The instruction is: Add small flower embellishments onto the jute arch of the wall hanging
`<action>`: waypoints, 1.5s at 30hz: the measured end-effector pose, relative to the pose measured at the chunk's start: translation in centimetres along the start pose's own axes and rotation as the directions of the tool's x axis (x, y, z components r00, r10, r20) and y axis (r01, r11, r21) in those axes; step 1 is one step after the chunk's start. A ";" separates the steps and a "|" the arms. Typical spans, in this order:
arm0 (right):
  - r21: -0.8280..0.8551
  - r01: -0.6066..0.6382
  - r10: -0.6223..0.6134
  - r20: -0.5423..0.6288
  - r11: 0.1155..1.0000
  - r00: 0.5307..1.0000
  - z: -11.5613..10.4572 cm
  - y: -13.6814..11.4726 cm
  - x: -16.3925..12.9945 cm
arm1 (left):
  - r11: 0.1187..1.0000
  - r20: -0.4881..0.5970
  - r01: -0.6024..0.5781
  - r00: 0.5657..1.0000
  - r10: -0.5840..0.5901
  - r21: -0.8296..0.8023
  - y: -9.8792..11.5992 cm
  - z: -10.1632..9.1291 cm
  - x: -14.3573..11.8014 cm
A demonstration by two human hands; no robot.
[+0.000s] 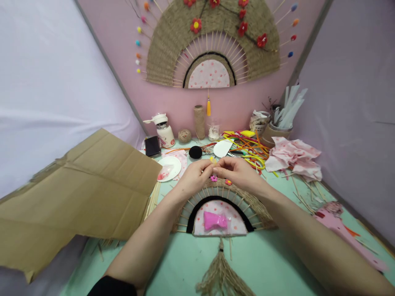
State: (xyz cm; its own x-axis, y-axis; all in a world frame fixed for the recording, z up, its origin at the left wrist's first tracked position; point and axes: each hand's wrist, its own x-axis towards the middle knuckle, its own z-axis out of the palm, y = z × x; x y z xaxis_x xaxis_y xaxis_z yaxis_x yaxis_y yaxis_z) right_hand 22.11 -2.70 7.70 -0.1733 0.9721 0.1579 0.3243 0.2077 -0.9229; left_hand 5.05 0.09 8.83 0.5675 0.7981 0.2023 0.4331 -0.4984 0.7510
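Note:
My left hand (196, 176) and my right hand (237, 173) meet fingertip to fingertip over the upper part of a woven fan (261, 209). Both are closed in a pinch; what they hold, if anything, is too small to make out. Just above the fingertips shows a bit of yellow (212, 159), and I cannot tell whether it is held. Below the hands, a pink flower (214, 178) and an orange-red flower (228, 182) lie on the fan's weave. On its dotted half-round base rests a packet of bright pink clay-like material (215, 221). A twine tassel (220, 269) hangs at the bottom.
Left stands a large cardboard sheet (101, 193). Behind are a white plate (169, 168), a black ball (195, 152), a white bottle (166, 135), a twine spool (199, 122) and colourful pipe cleaners (247, 146). Right lie crumpled dotted cloth (293, 158) and a pink glue gun (348, 236).

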 end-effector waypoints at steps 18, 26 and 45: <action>-0.529 0.090 -0.249 -0.238 0.844 0.939 0.3 -0.1 -0.6 | 0.947 -0.107 -0.074 0.988 0.113 0.312 -0.6 -0.5 -0.5; -0.428 0.117 -0.222 -0.203 0.896 0.954 0.3 -1.3 -1.2 | 0.917 -0.104 -0.310 0.933 0.344 0.250 -2.4 0.4 0.1; -0.731 0.319 -0.544 -0.085 0.603 0.835 -0.1 -0.1 -1.2 | 0.953 -0.209 -0.175 0.951 0.230 0.248 -2.0 0.4 0.1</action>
State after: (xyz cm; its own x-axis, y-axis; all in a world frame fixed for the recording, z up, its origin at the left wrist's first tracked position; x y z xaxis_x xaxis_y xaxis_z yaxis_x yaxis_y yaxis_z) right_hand 22.39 -3.84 7.63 -0.2421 0.7077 0.6637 0.8205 0.5144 -0.2492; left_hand 4.48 1.05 7.11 0.4926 0.7150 0.4961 0.4870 -0.6989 0.5239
